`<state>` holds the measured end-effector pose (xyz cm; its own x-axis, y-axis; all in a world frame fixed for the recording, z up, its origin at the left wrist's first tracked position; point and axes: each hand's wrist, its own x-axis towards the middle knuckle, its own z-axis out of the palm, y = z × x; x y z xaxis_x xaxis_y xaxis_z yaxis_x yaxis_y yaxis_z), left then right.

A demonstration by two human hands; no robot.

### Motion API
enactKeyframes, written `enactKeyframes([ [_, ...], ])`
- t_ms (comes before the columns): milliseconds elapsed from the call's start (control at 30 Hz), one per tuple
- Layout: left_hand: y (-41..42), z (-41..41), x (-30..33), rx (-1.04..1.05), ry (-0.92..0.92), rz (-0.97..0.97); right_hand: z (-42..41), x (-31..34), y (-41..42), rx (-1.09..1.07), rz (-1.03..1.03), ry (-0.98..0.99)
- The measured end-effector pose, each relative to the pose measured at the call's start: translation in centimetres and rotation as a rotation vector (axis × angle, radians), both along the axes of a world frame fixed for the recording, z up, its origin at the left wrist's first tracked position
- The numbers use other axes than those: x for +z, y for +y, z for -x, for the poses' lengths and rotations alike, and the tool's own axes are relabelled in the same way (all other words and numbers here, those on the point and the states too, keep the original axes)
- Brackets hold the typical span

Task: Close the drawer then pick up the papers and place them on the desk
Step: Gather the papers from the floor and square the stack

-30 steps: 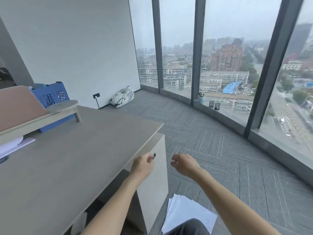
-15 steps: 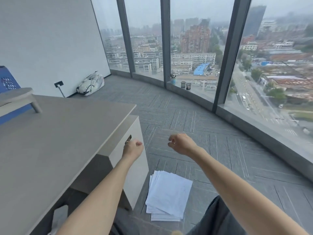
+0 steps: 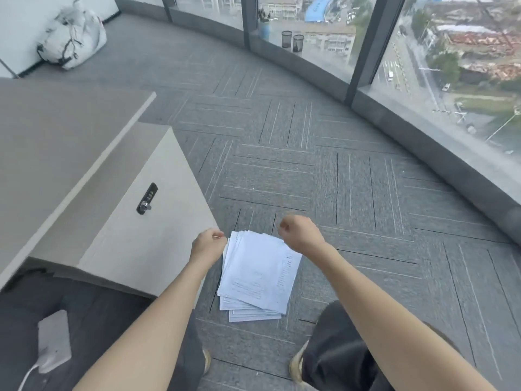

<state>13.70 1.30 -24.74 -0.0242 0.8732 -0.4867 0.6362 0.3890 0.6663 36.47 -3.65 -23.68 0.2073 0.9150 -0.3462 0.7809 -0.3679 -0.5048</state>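
Papers [image 3: 258, 275]: loose fanned stack on carpet [image 3: 366, 193] at 6 o'clock, beside closed drawer [image 3: 135, 221]; left hand [image 3: 208, 246] and right hand [image 3: 301, 235] curled, empty, above far edge; an uneven grip would likely shed lower sheets.

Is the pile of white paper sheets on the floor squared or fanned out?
Fanned out: the white paper sheets overlap with offset edges.

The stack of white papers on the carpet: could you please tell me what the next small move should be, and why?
Probably lower both hands to the stack of white papers and slide them under its edges. The pale grey drawer front looks closed, the papers lie on the grey carpet, and the left hand and right hand are above them with fingers curled, holding nothing.
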Motion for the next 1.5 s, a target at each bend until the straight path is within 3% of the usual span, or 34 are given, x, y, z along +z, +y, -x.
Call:
enactKeyframes([
  [467,6.8,1.1,-22.1,0.144,-0.005,0.283,-0.5,-22.7,6.3,-0.182,0.282,0.256],
  [733,8.9,1.8,-32.5,0.071,0.086,0.375,-1.0,-34.4,5.1,-0.231,0.428,0.248],
  [867,9.9,2.2,-37.1,0.004,0.13,0.381,-1.8,-39.4,3.7,-0.431,0.49,0.141],
  [1000,10.8,2.5,-40.6,-0.082,0.261,0.291,-2.4,-42.8,3.2,-0.656,0.525,0.152],
  [1167,11.3,2.1,-43.0,-0.044,0.301,0.227,-3.1,-45.1,3.2,-0.786,0.367,0.168],
  [1367,11.3,2.3,-44.6,-0.012,0.325,0.15,-3.5,-46.1,3.7,-0.727,0.292,0.185],
  [1500,10.8,1.9,-44.8,0.06,0.268,0.161,-3.5,-46.2,4.6,-0.546,0.289,0.196],
])
